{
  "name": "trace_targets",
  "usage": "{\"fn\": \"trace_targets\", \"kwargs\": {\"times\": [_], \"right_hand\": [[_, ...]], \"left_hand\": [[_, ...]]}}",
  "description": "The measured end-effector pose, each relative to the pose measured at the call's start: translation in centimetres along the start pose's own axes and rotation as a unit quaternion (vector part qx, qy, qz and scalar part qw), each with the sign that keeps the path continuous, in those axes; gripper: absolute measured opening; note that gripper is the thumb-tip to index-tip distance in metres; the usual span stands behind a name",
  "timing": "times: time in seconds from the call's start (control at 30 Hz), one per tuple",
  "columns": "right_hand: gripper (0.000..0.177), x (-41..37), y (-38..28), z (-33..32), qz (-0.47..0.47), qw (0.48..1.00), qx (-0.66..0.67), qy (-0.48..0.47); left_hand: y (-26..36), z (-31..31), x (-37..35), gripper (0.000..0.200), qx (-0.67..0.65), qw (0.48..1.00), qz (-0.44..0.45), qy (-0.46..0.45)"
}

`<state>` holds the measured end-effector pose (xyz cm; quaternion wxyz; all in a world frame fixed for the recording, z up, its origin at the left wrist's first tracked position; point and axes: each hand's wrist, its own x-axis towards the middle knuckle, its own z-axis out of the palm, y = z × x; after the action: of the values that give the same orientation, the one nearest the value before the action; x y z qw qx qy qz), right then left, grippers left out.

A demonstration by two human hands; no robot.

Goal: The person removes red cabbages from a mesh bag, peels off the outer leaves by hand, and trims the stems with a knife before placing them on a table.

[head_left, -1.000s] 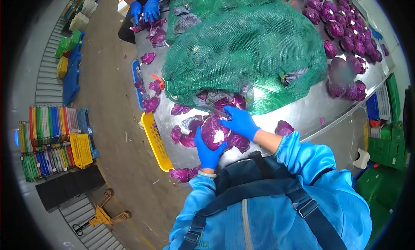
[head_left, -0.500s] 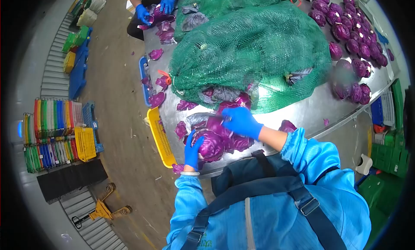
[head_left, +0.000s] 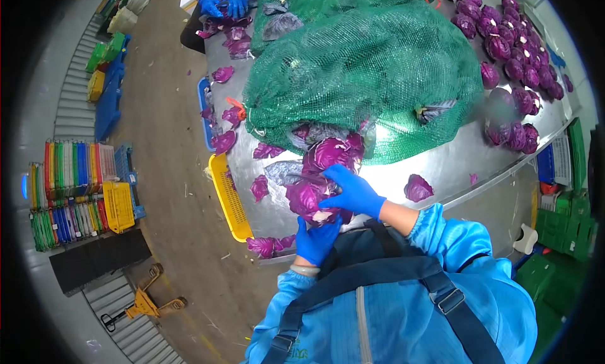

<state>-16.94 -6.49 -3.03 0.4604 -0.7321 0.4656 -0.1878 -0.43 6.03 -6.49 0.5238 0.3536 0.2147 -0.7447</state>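
1. The cabbage head [head_left: 305, 197], at the centre of the frame, has just been turned: a pale stem end now shows on its lower side, where half a second ago rounded leaf faced up.
2. The left hand [head_left: 316, 243] has shifted from the head's left flank to beneath it, fingers clamped around the underside.
3. The right hand [head_left: 355, 191] has closed in on the right flank, thumb and forefinger apart; whether it grips, or hides a tool, I cannot tell.
4. For the work, this probably means the stem end is better exposed to the right hand.
5. Counted: one head in hand; two green mesh sacks, the near sack [head_left: 353, 80] across the upper centre and the far sack [head_left: 334, 2] at the top edge.
6. One loose leaf [head_left: 418, 187] lies right of centre; one yellow basket [head_left: 228, 197] and one blue basket [head_left: 205, 115] stand along the table's left edge.
7. Upper left, a co-worker's two gloved hands [head_left: 237, 1] show.
8. Upper right, the heaped heads [head_left: 498, 49] overlap too much for an exact count.
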Motion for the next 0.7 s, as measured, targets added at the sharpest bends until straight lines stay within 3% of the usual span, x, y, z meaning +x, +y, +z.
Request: {"fn": "trace_targets", "kwargs": {"times": [0.07, 0.1, 0.13, 0.17, 0.2, 0.23, 0.33, 0.37, 0.43, 0.53, 0.6, 0.7], "right_hand": [[0.077, 0.6, 2.3, -0.3, -0.035, 0.999, 0.024, -0.035], [0.074, 0.7, 2.6, -0.6, -0.045, 0.998, 0.023, -0.027], [0.074, 0.7, 2.7, -0.7, -0.046, 0.998, 0.029, -0.031], [0.074, 0.9, 2.9, -0.7, -0.05, 0.998, 0.034, -0.035], [0.074, 1.1, 2.9, -0.8, -0.054, 0.997, 0.038, -0.039], [0.069, 1.0, 2.8, -0.7, -0.054, 0.998, 0.035, -0.022], [0.054, 0.6, 2.5, -0.6, -0.06, 0.996, 0.044, 0.042], [0.047, 0.5, 2.5, -0.8, -0.067, 0.993, 0.059, 0.077], [0.028, -0.7, 1.5, -2.4, -0.097, 0.985, 0.059, 0.131], [0.028, -3.6, 1.3, -2.7, -0.11, 0.982, -0.034, 0.15], [0.03, -5.1, 0.7, -3.3, -0.071, 0.985, -0.062, 0.144], [0.035, -6.1, 0.9, -3.2, -0.038, 0.978, -0.073, 0.193]], "left_hand": [[1.6, -2.1, -0.5, 0.059, 0.21, 0.972, -0.009, 0.105], [2.0, -0.8, -1.5, 0.062, 0.364, 0.914, 0.095, 0.154], [2.1, 0.6, -2.2, 0.066, 0.52, 0.815, 0.232, 0.106], [2.3, 2.1, -2.8, 0.071, 0.646, 0.671, 0.36, 0.051], [2.6, 3.5, -3.1, 0.076, 0.735, 0.49, 0.469, -0.007], [3.5, 5.1, -2.7, 0.096, 0.8, 0.408, 0.435, -0.065], [4.7, 5.7, 0.0, 0.101, 0.851, 0.279, 0.434, -0.095], [5.2, 5.9, 0.4, 0.106, 0.856, 0.278, 0.424, -0.096], [4.0, 6.6, 0.8, 0.108, 0.83, 0.35, 0.434, -0.027], [1.1, 8.3, 1.8, 0.112, 0.784, 0.437, 0.433, 0.083], [-0.2, 11.2, 1.9, 0.115, 0.807, 0.436, 0.378, 0.127], [-0.6, 13.0, 2.1, 0.119, 0.862, 0.369, 0.316, 0.142]]}}
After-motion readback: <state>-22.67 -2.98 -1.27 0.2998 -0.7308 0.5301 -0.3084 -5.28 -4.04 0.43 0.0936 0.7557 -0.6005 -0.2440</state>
